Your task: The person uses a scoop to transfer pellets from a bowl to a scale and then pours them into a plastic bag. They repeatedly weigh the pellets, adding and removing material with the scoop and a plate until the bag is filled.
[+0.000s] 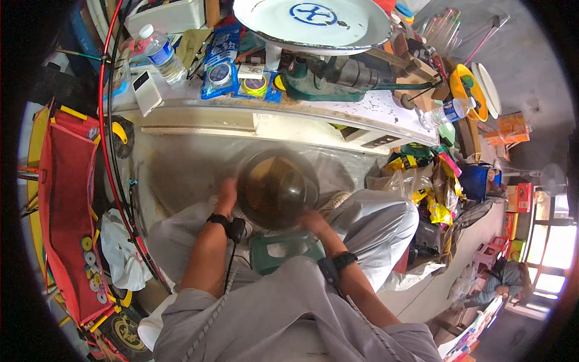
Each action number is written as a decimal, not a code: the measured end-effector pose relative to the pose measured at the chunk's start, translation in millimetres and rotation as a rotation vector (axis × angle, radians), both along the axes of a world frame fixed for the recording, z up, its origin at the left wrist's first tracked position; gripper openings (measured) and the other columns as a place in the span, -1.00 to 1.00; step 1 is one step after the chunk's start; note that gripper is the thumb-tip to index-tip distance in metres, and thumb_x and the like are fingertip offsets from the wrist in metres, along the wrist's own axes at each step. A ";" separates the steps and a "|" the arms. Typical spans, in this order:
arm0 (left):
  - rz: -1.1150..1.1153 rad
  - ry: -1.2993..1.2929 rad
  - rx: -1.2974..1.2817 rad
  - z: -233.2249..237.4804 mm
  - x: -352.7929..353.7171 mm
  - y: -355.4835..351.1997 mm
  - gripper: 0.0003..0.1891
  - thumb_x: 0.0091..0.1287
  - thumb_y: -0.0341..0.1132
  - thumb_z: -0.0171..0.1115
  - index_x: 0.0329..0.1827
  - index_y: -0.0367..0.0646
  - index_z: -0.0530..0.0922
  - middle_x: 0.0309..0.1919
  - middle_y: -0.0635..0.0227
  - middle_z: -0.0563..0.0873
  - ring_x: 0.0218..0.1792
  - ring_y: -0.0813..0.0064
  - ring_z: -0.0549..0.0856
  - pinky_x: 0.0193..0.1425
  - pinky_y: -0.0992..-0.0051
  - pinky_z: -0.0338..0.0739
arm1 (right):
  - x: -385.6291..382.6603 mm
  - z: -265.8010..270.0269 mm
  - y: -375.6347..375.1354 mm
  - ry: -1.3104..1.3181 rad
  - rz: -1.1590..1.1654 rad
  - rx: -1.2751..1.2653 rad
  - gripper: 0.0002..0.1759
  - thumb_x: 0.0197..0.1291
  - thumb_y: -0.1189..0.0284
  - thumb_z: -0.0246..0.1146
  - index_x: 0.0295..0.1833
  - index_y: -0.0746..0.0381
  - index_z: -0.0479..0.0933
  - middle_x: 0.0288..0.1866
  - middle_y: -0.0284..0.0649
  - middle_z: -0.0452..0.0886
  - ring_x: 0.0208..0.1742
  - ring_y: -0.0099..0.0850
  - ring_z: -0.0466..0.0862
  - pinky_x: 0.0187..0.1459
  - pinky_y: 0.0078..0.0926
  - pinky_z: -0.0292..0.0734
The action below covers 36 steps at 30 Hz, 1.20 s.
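Note:
A dark, round, shallow basin [265, 199] is between my knees, brownish inside with a bright reflection and smeared by motion. My left hand [227, 196] is closed at its left rim, with the fingertips hidden behind the edge. At the lower right rim, my right hand [312, 222] grips it with bent fingers. Both wrists wear black straps with small devices. Just below the basin, a dark green plastic stool or box [286, 251] shows in front of my lap.
Ahead stands a white bench [362, 108] bearing a large enamel basin [313, 30], a green power tool [325, 78] and water bottles [161, 54]. At left are a red tool bag [66, 199] and hanging cables [108, 120]. Bags [437, 193] lie right; a person [497, 283] sits farther off.

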<state>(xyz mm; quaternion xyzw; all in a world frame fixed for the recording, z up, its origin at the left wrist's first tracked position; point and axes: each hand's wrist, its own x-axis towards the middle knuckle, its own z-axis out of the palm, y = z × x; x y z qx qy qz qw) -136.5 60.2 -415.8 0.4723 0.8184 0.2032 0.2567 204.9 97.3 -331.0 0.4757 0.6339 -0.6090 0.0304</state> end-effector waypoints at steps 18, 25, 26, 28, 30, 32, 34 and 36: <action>-0.328 0.020 0.138 68.9 -3.4 -42.3 -0.86 0.05 -0.67 0.01 -0.33 -0.30 0.40 -0.22 0.10 0.43 -0.20 0.01 0.49 -0.15 0.21 0.40 | -19.5 -23.2 -14.8 0.087 0.017 -0.003 -0.81 0.01 0.37 0.19 -0.27 0.16 0.63 -0.40 -0.24 0.64 -0.38 -0.32 0.63 -0.32 -0.37 0.50; -0.304 0.084 -0.013 89.2 12.2 -44.9 -0.84 0.10 -0.62 0.04 -0.26 -0.25 0.44 -0.19 0.12 0.44 -0.14 -0.01 0.50 -0.10 0.18 0.42 | -34.5 17.3 -15.8 0.204 -0.447 -0.393 -0.81 0.05 0.46 0.15 -0.33 0.41 0.50 -0.53 -0.15 0.59 -0.55 -0.38 0.56 -0.48 -0.44 0.43; -0.304 0.082 -0.013 93.5 14.3 -43.1 -0.84 0.10 -0.62 0.04 -0.26 -0.25 0.44 -0.19 0.12 0.44 -0.14 -0.01 0.50 -0.10 0.18 0.42 | -33.4 14.5 -15.5 0.164 -0.418 -0.362 -0.78 0.06 0.43 0.16 -0.32 0.41 0.51 -0.52 -0.12 0.59 -0.54 -0.34 0.58 -0.45 -0.42 0.45; -0.253 0.049 -0.142 97.1 15.9 -39.0 -0.73 0.17 -0.45 0.03 -0.05 -0.21 0.48 -0.08 0.02 0.51 -0.01 0.01 0.50 0.03 0.21 0.42 | -28.3 -5.0 -14.0 0.122 -0.391 -0.329 -0.76 0.06 0.39 0.18 -0.32 0.41 0.51 -0.51 -0.09 0.59 -0.52 -0.30 0.59 -0.41 -0.39 0.48; -0.211 0.034 -0.100 89.6 14.6 -36.0 -0.72 0.14 -0.51 0.05 -0.05 -0.19 0.49 -0.08 0.04 0.50 -0.04 0.03 0.52 -0.01 0.23 0.44 | -25.9 -31.8 -10.4 -0.063 -0.097 -0.090 -0.69 0.07 0.33 0.19 -0.26 0.40 0.51 -0.41 0.02 0.61 -0.37 -0.13 0.64 -0.28 -0.29 0.53; -0.162 0.024 -0.059 93.2 9.0 -29.5 -0.69 0.12 -0.57 0.06 -0.06 -0.17 0.49 -0.08 0.07 0.50 -0.06 0.05 0.55 -0.04 0.24 0.46 | -32.4 -43.3 -2.5 -0.173 0.074 0.154 -0.69 0.07 0.31 0.18 -0.24 0.39 0.52 -0.35 0.06 0.61 -0.27 -0.07 0.63 -0.21 -0.25 0.52; -0.145 -0.047 -0.093 129.9 -0.7 -13.7 -0.68 0.19 -0.52 0.05 0.03 -0.13 0.48 -0.07 0.10 0.55 -0.06 0.17 0.58 -0.01 0.33 0.47 | -44.2 -50.6 7.1 -0.276 0.242 0.399 -0.68 0.07 0.30 0.17 -0.22 0.38 0.53 -0.29 0.10 0.61 -0.17 -0.01 0.62 -0.15 -0.21 0.52; -0.150 -0.182 -0.131 158.0 -25.6 -13.5 -0.70 0.23 -0.49 0.05 0.05 -0.13 0.47 -0.09 0.13 0.58 -0.06 0.24 0.59 -0.01 0.36 0.46 | -58.8 -58.5 13.9 -0.322 0.052 0.489 -0.72 0.09 0.34 0.13 -0.26 0.35 0.55 -0.22 0.09 0.61 -0.08 0.01 0.58 -0.08 -0.16 0.50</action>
